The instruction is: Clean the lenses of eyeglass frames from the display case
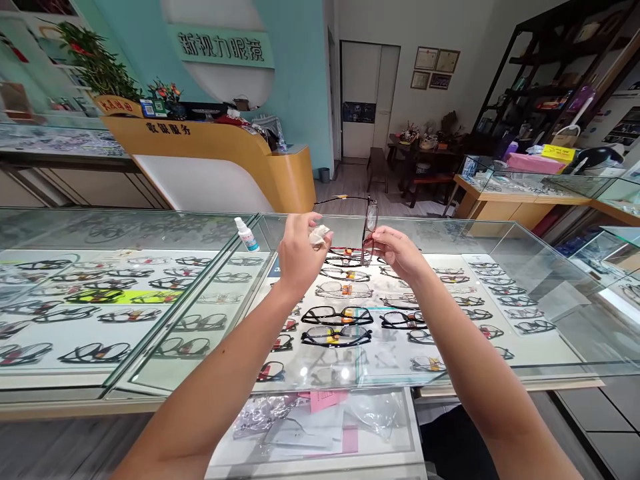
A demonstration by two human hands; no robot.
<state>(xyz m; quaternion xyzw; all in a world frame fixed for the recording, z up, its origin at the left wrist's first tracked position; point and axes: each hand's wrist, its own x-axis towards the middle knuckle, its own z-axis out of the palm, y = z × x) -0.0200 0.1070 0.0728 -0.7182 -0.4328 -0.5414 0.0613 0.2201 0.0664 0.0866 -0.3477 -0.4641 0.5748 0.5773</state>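
The left hand is pinched on a crumpled cloth, while the right hand grips the glasses by their lower end, front on edge, one temple reaching toward the left hand. A bottle stands left of the left hand; display frames lie below both hands, under the glass worktop.

White cloth in left hand, eyeglasses in right hand.

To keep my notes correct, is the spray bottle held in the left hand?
No, the spray bottle stands on the glass counter, while the left hand holds a crumpled wipe.
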